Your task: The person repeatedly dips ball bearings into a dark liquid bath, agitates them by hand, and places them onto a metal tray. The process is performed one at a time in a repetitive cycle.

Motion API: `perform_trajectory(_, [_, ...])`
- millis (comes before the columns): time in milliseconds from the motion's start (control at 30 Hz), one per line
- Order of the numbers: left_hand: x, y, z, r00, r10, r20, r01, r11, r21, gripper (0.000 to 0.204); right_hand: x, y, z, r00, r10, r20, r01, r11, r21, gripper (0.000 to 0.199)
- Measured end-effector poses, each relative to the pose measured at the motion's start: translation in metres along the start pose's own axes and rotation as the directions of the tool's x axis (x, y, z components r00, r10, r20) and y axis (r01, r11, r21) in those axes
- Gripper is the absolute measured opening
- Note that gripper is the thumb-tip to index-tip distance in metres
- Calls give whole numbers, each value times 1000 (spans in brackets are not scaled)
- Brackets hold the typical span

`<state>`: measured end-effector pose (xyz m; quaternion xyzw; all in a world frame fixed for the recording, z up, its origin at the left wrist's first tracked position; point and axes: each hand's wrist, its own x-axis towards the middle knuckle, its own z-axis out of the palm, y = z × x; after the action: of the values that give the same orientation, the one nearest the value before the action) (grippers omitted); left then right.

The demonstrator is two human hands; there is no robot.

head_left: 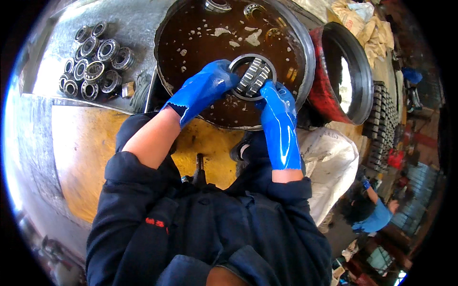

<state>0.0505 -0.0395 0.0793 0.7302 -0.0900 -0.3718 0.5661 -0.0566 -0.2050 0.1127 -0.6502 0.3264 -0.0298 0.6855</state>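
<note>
Both my hands wear long blue rubber gloves and grip one roller bearing (253, 77) from opposite sides. Its steel outer ring surrounds two rows of shiny rollers, tilted within the ring. My left hand (214, 81) closes on the ring's left edge, and my right hand (278, 97) holds its lower right edge. The bearing is held over a wide round tub (305, 52) of dark brown liquid with patches of foam. At the tub's far side, another bearing (218, 5) and a bearing ring (254, 10) show partly in the liquid.
Several bearings (94, 70) are piled on a metal tray (138, 28) at the left, beside a small brush (128, 89). A red drum (322, 76) stands right of the tub. Below it lies a white sack (334, 157). A person in blue (374, 217) is at far right.
</note>
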Motion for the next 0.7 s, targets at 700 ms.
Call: perform_trajectory(700, [2,-1,-20,971,-218,99,232,756,-612,46,21,-6,1,969,247,8,-237,923,304,27])
